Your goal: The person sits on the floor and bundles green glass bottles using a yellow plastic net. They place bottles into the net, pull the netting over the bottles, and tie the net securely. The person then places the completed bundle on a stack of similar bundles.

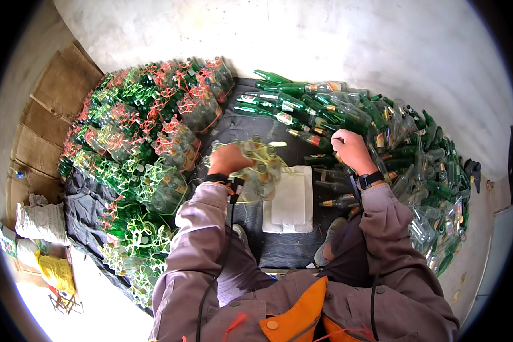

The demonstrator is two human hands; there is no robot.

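My left hand (229,159) is closed on a bundle of clear glass bottles (262,185) tied round the necks with yellow-green string. The bundle is beside the left edge of a white foam block (290,202), which lies between my feet. My right hand (353,149) is closed, with its fingers curled inward, at the near-left side of a heap of loose bottles (393,122). Whatever those fingers hold, if anything, is hidden. Below that hand, a clear bottle (340,201) lies on its side on the dark sheet (248,219).
Tied bundles of green and clear bottles (137,131), bound with red and green string, stand packed at the left. Cardboard panels (51,114) lean on the wall behind them. A white wall (279,34) closes off the far side. A yellow bag (57,273) is at the lower left.
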